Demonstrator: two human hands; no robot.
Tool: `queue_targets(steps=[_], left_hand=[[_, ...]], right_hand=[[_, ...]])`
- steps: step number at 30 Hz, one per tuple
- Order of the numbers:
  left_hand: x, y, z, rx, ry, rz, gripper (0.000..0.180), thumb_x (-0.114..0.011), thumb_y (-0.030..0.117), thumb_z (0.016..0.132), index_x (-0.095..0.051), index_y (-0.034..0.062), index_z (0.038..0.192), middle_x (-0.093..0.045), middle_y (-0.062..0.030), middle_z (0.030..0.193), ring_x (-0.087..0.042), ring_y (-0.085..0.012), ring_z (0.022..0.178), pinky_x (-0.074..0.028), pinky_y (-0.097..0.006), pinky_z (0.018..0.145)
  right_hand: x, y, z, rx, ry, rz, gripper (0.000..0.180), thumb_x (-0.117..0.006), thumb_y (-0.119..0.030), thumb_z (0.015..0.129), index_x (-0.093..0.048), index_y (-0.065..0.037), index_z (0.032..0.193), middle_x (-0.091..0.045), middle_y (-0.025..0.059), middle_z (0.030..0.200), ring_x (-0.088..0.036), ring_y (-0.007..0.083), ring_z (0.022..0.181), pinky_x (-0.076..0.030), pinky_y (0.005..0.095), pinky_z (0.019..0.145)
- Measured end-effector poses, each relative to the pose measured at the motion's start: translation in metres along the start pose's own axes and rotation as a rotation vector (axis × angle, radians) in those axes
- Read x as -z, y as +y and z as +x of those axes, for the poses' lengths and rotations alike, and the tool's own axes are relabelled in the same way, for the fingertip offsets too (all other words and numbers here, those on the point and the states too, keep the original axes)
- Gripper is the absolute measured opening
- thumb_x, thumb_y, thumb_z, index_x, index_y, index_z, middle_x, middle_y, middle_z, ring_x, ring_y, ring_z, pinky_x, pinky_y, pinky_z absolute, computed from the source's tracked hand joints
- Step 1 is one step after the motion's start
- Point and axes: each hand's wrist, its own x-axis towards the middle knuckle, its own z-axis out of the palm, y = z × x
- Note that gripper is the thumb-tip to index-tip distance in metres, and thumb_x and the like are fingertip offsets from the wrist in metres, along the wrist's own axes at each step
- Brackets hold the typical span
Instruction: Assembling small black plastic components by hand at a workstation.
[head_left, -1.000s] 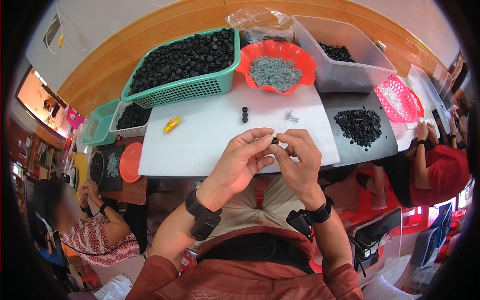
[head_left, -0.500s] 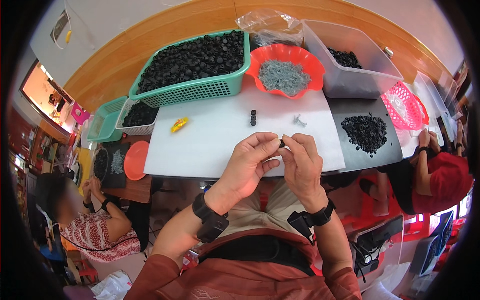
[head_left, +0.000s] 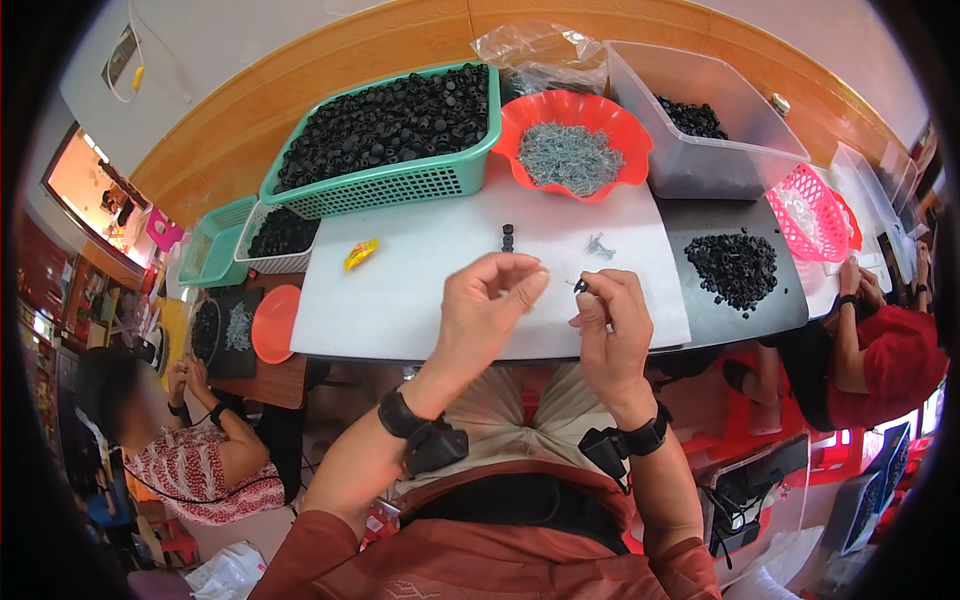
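Note:
My right hand [head_left: 612, 325] pinches a small black plastic part [head_left: 581, 286] between thumb and forefinger. A thin metal screw seems to stick out of the part on its left side. My left hand [head_left: 488, 310] is a short way to the left, fingers curled and thumb tip near the forefinger tip; whatever they hold, if anything, is too small to make out. Just beyond that hand, a short row of black parts [head_left: 507, 238] lies on the white sheet [head_left: 410, 290]. A few loose screws [head_left: 600, 246] lie beyond my right hand.
A green basket [head_left: 390, 190] of black parts, a red bowl [head_left: 515, 165] of screws and a clear bin [head_left: 720, 150] line the back. Small black pieces [head_left: 735, 270] are heaped at right. A yellow packet [head_left: 360, 253] lies left. People sit at both sides.
My hands have come apart. The left has drawn back to the left, while the right keeps the black part and has shifted slightly right. The view has moved a little.

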Motion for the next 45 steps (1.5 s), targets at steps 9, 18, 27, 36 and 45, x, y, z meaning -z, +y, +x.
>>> queue_targets(steps=[9,18,27,36,45], left_hand=[[0.032,0.001,0.042,-0.34,0.218,1.116,0.027,-0.08,0.015,0.086,-0.075,0.002,0.109,-0.076,-0.0109,0.102,-0.07,-0.0234,0.093,-0.055,-0.036,0.083],[0.03,0.002,0.047,-0.245,0.177,1.171,0.027,-0.077,0.017,0.086,-0.075,0.0038,0.109,-0.076,-0.0116,0.103,-0.07,-0.0286,0.099,-0.054,-0.04,0.09],[0.032,0.017,0.039,-0.336,0.104,1.201,0.023,-0.076,0.019,0.088,-0.074,0.0027,0.104,-0.075,-0.0127,0.101,-0.071,-0.0288,0.094,-0.055,-0.039,0.082],[0.076,0.087,0.078,-0.665,0.368,1.164,0.018,-0.077,0.012,0.087,-0.076,0.0016,0.102,-0.076,-0.0148,0.095,-0.073,-0.0267,0.082,-0.058,-0.034,0.073],[0.078,0.114,0.135,-0.417,0.197,1.455,0.026,-0.075,0.019,0.087,-0.078,0.0044,0.108,-0.077,-0.0154,0.101,-0.074,-0.032,0.094,-0.058,-0.041,0.086]], right_hand=[[0.003,0.002,0.001,-0.164,0.015,0.169,0.016,-0.066,-0.006,0.101,-0.065,0.003,0.115,-0.059,0.0101,0.105,-0.06,0.0124,0.074,-0.058,0.0251,0.058],[0.002,0.004,0.001,-0.17,0.003,0.177,0.015,-0.066,-0.007,0.101,-0.066,0.003,0.113,-0.06,0.0095,0.105,-0.057,0.0121,0.072,-0.053,0.0244,0.058],[0.005,0.002,-0.001,-0.195,-0.008,0.192,0.014,-0.065,-0.005,0.102,-0.065,0.003,0.113,-0.059,0.0101,0.107,-0.058,0.0109,0.074,-0.055,0.0236,0.059],[0.007,0.007,-0.002,-0.221,0.0,0.266,0.013,-0.061,-0.005,0.104,-0.064,0.004,0.114,-0.058,0.0093,0.109,-0.057,0.0093,0.074,-0.056,0.0228,0.06],[0.006,0.009,-0.003,-0.236,0.007,0.312,0.014,-0.061,-0.005,0.104,-0.064,0.004,0.115,-0.058,0.0095,0.109,-0.057,0.0088,0.07,-0.053,0.0222,0.059]])
